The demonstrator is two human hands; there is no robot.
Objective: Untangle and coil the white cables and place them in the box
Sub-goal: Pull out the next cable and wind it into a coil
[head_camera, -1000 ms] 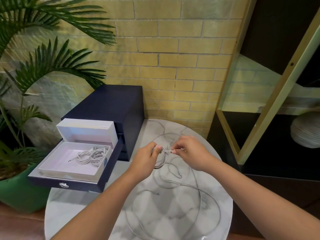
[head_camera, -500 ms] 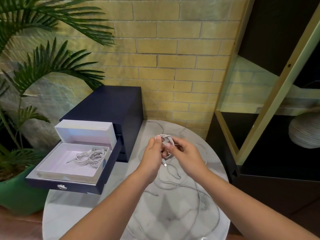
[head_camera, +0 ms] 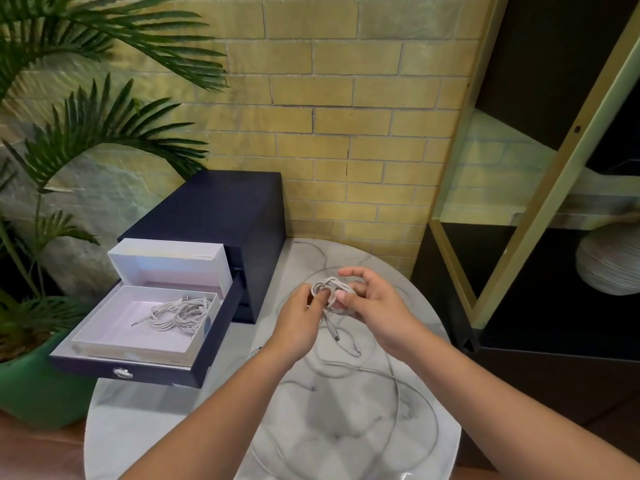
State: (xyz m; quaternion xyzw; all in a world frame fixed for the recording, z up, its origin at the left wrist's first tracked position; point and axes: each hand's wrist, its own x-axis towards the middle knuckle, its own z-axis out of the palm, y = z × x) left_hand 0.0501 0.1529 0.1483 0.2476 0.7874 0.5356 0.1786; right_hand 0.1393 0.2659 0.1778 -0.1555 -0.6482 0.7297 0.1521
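Pinching a small coil of white cable (head_camera: 328,285) from both sides, the left hand (head_camera: 298,318) and right hand (head_camera: 375,308) meet above the round marble table (head_camera: 156,427). The left fingers curl into the coil's loop. The right fingers wrap its far side, with the index finger lifted free above it. A tail hangs just below the fingers and ends in a connector (head_camera: 336,338). Loose white cable (head_camera: 360,370) sprawls on the tabletop beneath the fingers. Well to the left of them, the white box (head_camera: 131,351) sits in an open dark drawer (head_camera: 166,375), holding a bundle of coiled cables (head_camera: 180,313).
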